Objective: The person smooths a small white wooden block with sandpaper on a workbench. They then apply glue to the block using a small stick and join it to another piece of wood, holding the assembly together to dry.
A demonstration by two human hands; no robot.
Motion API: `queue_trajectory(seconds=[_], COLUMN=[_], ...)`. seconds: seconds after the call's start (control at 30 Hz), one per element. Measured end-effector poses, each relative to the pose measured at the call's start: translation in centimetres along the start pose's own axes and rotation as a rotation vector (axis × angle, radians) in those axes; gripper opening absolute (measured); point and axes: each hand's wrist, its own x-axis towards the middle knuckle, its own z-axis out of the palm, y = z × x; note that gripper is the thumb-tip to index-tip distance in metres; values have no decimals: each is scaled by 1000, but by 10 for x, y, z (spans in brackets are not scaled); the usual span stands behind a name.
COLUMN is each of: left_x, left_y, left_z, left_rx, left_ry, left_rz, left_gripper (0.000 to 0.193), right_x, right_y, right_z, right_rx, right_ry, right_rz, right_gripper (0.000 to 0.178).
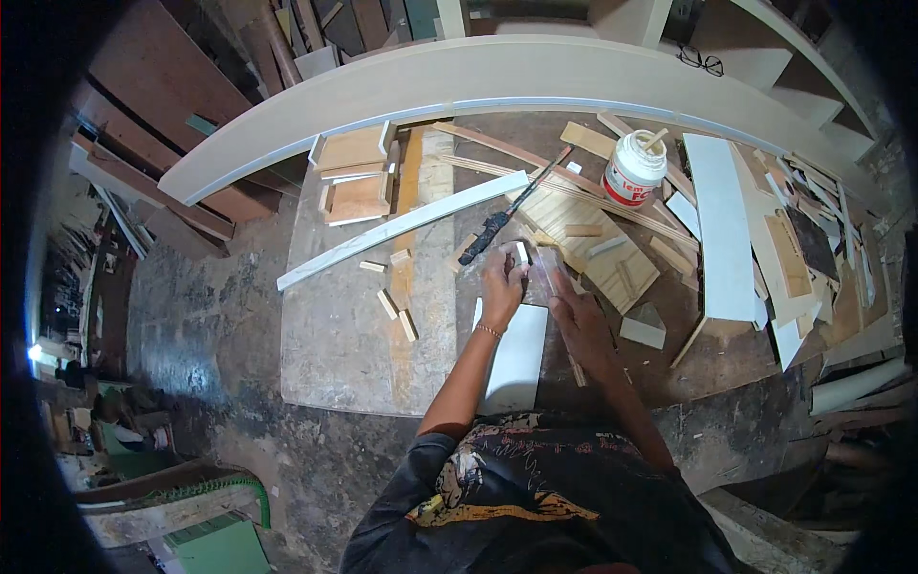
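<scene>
My left hand [501, 290] is closed around a small wood block with a white face [521, 253], above the worktable [363, 354]. Close beside it, my right hand [581, 320] has its fingers pointing forward, smeared by motion. A pale, blurred flat piece [549, 262] lies at its fingertips; whether the hand grips it I cannot tell. Under and between my forearms rests a white board [516, 359]. Just beyond the left hand is a long thin tool with a dark wrapped handle [486, 237]. Several small wood blocks [386, 304] lie to the left.
A white glue tub [634, 167] with a stick in it stands at the back right. A long white strip [402, 230] crosses the table. Two small wooden trays [356, 198] sit at the far left. Offcuts and a white panel [719, 230] cover the right. A long curved-looking board [535, 72] borders the back.
</scene>
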Motion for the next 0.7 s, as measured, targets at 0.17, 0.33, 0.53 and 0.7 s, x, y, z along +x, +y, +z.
queue_trajectory(seconds=[0.17, 0.33, 0.53, 0.7], left_x=[-2, -3, -2, 0], left_y=[13, 24, -8, 22], left_z=[-3, -6, 2, -14], left_rx=[43, 98, -336, -531], left_ry=[-68, -105, -39, -152], left_rz=[44, 54, -267, -533], left_gripper=[29, 25, 24, 22], right_x=[19, 66, 43, 22], right_y=[-18, 7, -4, -4], right_z=[13, 25, 6, 15], right_rx=[-170, -144, -13, -111], right_ry=[155, 173, 208, 250], right_rz=[-35, -129, -60, -150], right_gripper=[43, 45, 42, 42])
